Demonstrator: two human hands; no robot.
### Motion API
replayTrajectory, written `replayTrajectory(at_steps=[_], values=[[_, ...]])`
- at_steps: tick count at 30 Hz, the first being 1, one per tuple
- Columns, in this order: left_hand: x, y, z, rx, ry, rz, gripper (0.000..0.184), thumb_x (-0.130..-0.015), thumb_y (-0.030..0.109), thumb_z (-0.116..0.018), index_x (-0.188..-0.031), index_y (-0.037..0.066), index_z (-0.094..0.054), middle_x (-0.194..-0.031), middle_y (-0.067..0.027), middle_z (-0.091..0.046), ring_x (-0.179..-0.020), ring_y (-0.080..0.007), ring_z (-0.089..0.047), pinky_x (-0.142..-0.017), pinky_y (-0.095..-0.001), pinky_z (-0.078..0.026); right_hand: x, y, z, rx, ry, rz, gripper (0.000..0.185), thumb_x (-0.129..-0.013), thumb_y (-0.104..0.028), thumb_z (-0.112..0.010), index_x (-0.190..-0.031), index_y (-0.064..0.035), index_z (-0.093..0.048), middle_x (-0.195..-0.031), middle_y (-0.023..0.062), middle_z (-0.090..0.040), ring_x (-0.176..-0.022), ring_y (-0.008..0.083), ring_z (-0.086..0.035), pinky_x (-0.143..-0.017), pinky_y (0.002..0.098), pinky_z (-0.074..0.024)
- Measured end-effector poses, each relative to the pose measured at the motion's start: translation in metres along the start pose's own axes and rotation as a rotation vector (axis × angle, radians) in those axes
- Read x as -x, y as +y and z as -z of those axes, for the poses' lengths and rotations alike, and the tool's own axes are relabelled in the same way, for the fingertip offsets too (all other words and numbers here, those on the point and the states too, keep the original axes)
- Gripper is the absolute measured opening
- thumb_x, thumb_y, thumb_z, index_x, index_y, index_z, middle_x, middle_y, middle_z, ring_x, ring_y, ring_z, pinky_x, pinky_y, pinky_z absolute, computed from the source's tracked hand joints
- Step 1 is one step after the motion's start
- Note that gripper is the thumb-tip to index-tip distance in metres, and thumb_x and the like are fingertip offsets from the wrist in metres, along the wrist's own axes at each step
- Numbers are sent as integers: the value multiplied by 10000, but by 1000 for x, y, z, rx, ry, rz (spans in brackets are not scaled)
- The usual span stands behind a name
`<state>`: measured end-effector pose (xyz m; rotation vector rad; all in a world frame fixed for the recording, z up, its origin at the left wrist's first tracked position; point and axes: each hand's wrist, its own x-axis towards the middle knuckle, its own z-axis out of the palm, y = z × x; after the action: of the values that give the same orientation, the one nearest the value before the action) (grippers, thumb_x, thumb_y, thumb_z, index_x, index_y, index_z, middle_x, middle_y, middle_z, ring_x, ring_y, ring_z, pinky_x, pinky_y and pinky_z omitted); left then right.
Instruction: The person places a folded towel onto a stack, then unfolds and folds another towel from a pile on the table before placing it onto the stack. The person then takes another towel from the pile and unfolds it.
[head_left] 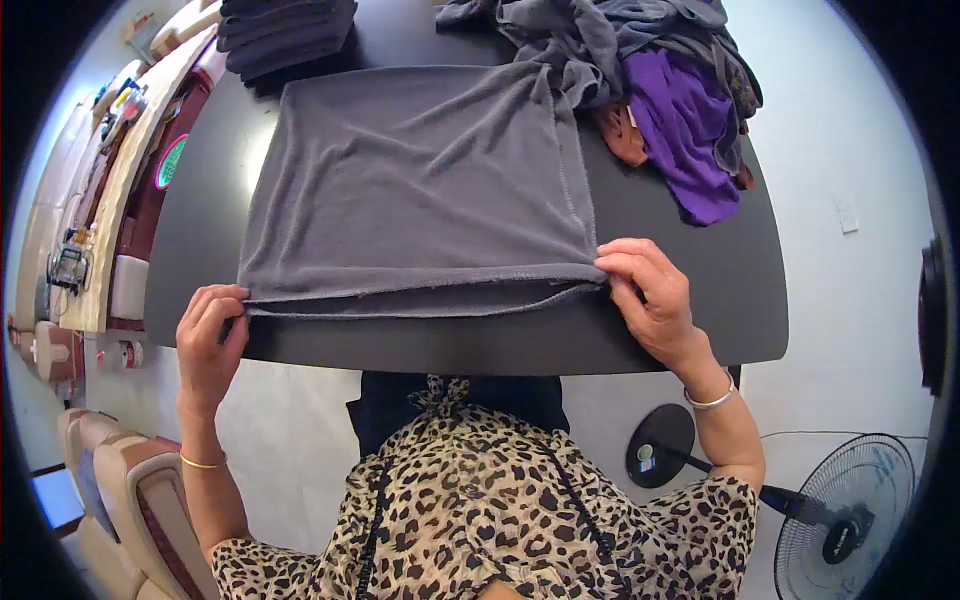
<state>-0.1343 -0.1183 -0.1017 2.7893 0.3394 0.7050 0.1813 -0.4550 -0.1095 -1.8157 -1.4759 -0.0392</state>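
A grey plush towel (420,180) lies spread on the dark table, a few wrinkles running across it. Its near edge shows two layers that gape apart in the middle, with stitching along the rims. My left hand (210,330) pinches the near left corner between thumb and fingers. At the near right corner, my right hand (650,295) grips the cloth in the same way, its thumb tucked underneath. Both hands are close to the table's front edge.
A stack of folded dark cloths (285,35) stands at the far left of the table (690,290). Rumpled grey cloths (580,40) and a purple cloth (685,130) are heaped at the far right. A fan (845,530) stands on the floor at right; padded chairs (150,500) are at left.
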Motion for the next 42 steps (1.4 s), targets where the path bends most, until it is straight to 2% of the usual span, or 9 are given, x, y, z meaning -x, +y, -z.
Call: replayTrajectory(at_steps=[10, 12, 21, 28, 34, 37, 38, 39, 42], values=[[-1, -2, 0, 18, -14, 16, 176, -681, -101, -609, -790, 3, -519, -920, -124, -644, -863, -282, -611, -759, -351, -488, 6, -3, 1, -81, -132, -110, 279, -744, 93, -609, -1004, -5, -591, -997, 144, -602, -751, 260, -623, -661, 309, -508], [-1, -2, 0, 20, -10, 24, 175, -681, -102, -606, -790, 4, -520, -922, -123, -643, -862, -282, -610, -761, -352, -488, 5, -2, 2, 1, -182, 55, 314, -733, 66, -622, -1032, -18, -581, -986, 137, -595, -736, 276, -621, -645, 315, -511], [-1, -4, 1, 20, -15, 31, 178, -678, -99, -606, -794, 3, -517, -921, -122, -642, -865, -280, -608, -771, -351, -486, 1, -16, 1, 245, -266, 173, 447, -693, -32, -729, -1118, -77, -598, -1050, 125, -585, -754, 252, -643, -627, 331, -531], [-1, -7, 0, 21, -9, 32, 187, -670, -96, -614, -797, 4, -520, -914, -117, -644, -868, -279, -610, -766, -357, -489, 0, -15, 0, 385, -321, 206, 355, -683, -5, -713, -1015, -73, -608, -1070, 118, -591, -641, 235, -637, -555, 311, -530], [-6, -4, 3, 0, -36, 21, 189, -681, -80, -631, -818, 3, -532, -885, -119, -630, -849, -296, -604, -736, -367, -489, -6, -4, -4, 238, -212, 170, 190, -770, 8, -638, -941, -36, -569, -1070, 156, -581, -666, 260, -647, -573, 330, -539], [-15, -7, 12, -64, -81, -22, 175, -704, -60, -628, -834, 6, -532, -839, -128, -603, -815, -317, -589, -704, -381, -480, -17, -3, 3, 148, -108, 148, 137, -830, 25, -603, -951, -21, -559, -1087, 154, -581, -642, 214, -638, -562, 299, -527], [-21, -8, 16, -111, -122, -52, 168, -715, -50, -626, -842, 6, -531, -815, -135, -587, -797, -329, -580, -687, -389, -474, -22, -5, 7, -1, -59, -11, 117, -858, 26, -575, -965, -17, -553, -1096, 145, -583, -633, 177, -625, -555, 278, -516], [-27, -11, 21, -119, -108, -53, 168, -715, -50, -626, -842, 6, -531, -815, -135, -587, -797, -329, -580, -687, -389, -474, -28, -8, 11, -153, -10, -169, 100, -887, 27, -548, -979, -12, -546, -1104, 137, -584, -624, 139, -612, -547, 256, -505], [-59, -26, 43, -145, 27, -150, 119, -761, -20, -603, -848, 0, -524, -797, -148, -567, -785, -346, -570, -681, -387, -468, -62, -17, 25, -262, 114, -199, 100, -950, -33, -495, -1037, -16, -541, -1043, 94, -606, -593, 82, -578, -533, 212, -471]])
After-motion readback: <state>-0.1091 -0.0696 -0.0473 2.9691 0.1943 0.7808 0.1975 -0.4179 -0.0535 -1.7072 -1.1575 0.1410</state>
